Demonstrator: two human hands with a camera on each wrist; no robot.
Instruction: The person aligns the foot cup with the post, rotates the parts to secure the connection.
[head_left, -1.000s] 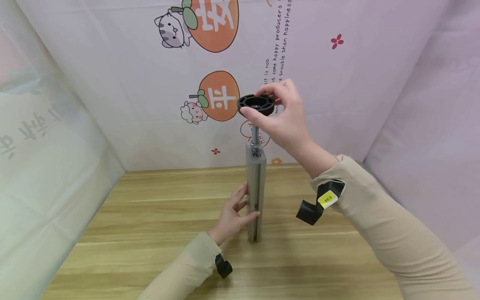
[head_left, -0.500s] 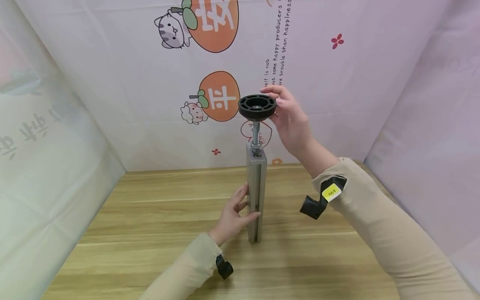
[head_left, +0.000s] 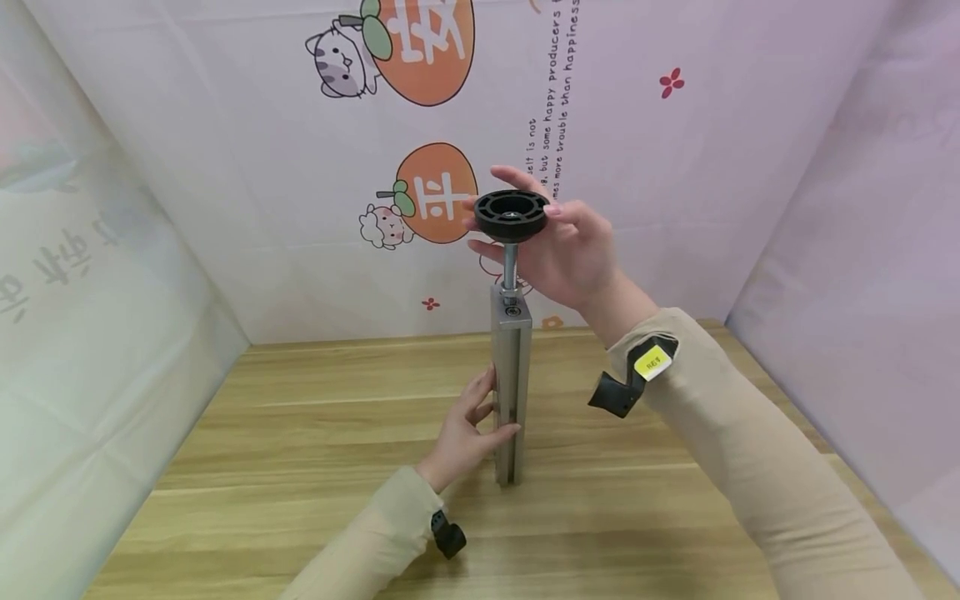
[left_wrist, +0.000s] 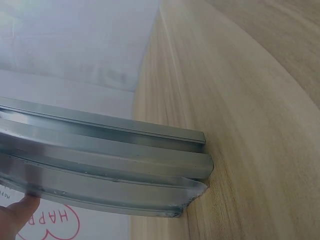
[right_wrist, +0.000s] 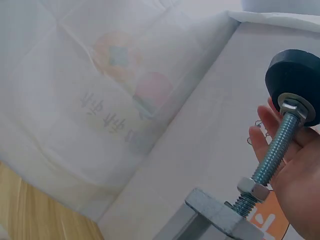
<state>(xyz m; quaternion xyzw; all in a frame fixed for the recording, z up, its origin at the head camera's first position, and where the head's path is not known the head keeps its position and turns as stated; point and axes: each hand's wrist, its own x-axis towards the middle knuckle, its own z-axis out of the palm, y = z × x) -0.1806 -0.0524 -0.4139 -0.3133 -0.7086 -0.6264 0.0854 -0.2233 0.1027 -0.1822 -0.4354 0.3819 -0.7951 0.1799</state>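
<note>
Bar [head_left: 512, 375]: likely stiff, heavy; hold sides
Black disc [head_left: 511, 227]: likely hard; take rim
Left hand [head_left: 463, 437]: clamped on bar
Right hand [head_left: 568, 257]: fingers apart

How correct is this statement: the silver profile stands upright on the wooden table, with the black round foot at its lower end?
Only the end is wrong: the head view shows the black round foot at the upper end of the silver profile, which does stand upright on the wooden table.
</note>
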